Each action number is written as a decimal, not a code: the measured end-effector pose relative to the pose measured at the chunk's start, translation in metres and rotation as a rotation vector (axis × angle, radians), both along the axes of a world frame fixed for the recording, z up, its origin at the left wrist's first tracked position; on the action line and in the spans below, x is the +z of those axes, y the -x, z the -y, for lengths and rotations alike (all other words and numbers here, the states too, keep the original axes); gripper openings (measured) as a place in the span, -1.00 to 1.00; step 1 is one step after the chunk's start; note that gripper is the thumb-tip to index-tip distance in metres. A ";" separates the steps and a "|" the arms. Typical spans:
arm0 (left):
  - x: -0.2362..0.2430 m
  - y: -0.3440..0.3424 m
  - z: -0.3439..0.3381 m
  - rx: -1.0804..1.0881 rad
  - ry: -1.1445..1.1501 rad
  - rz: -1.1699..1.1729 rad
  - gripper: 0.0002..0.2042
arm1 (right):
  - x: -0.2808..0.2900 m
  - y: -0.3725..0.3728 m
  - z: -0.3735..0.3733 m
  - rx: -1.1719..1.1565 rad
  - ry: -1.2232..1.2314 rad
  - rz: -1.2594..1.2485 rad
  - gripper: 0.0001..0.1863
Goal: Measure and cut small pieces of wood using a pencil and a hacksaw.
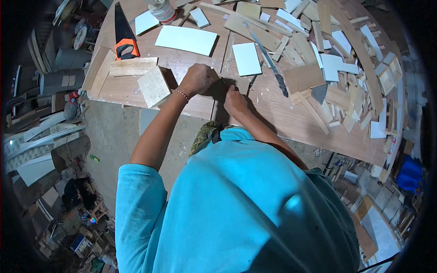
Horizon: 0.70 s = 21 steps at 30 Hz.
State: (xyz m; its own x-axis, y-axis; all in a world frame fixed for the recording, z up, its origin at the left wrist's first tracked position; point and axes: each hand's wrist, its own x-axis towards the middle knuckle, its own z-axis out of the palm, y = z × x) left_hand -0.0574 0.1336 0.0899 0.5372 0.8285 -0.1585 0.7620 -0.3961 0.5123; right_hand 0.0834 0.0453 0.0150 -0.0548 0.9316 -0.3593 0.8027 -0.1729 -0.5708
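My left hand [196,79] is closed in a fist near the front edge of the table, a bracelet at its wrist. Close to its right, my right hand [235,101] has its fingers curled too. Between them are a small brown piece [215,88] and something dark, mostly in shadow; what each hand grips cannot be made out. Left of my left hand stands a light wooden block [154,87]. Beyond my right hand lies a white rectangular board [247,59]. A long thin blade with a dark wrapped end [268,57] rests to its right.
A handsaw with an orange handle [126,48] lies at the far left, near a flat wooden strip [133,67]. A longer white board [186,39] and a jar [162,11] are farther back. Heaped wood offcuts [305,77] cover the table's right side.
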 end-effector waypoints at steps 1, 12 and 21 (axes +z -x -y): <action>-0.001 0.000 -0.001 -0.006 -0.002 -0.001 -0.83 | 0.005 -0.005 -0.005 -0.006 -0.002 -0.001 -0.72; 0.008 -0.004 -0.002 0.072 0.017 -0.026 -0.83 | 0.002 -0.011 0.004 -0.051 0.018 -0.120 -0.75; -0.009 0.005 -0.004 -0.005 -0.030 -0.047 -0.83 | 0.003 0.000 0.006 -0.022 0.013 -0.003 -0.78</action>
State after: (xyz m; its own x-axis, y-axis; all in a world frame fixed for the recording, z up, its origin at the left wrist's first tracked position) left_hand -0.0628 0.1376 0.0812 0.5339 0.8305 -0.1587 0.7828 -0.4146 0.4641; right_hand 0.0833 0.0395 0.0182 -0.0354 0.9278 -0.3715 0.7970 -0.1980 -0.5706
